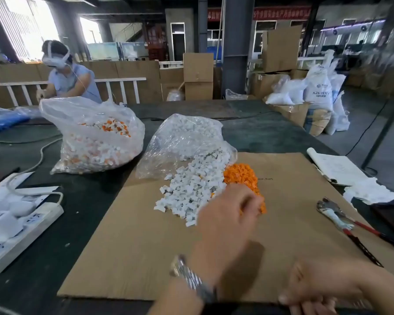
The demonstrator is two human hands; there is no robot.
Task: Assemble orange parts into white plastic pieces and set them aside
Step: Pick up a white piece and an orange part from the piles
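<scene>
A heap of white plastic pieces spills from a clear bag onto the cardboard sheet. Right beside it lies a pile of small orange parts. My left hand, a metal watch on its wrist, reaches over the near edge of the orange pile with its fingers bent down into the parts. Blur hides whether it pinches one. My right hand hovers low over the cardboard's near right corner with curled fingers, and I cannot make out anything in it.
A second clear bag holding assembled white-and-orange pieces stands at the left rear. A white power strip lies at the left, red-handled pliers and a notebook at the right. Another person works across the table.
</scene>
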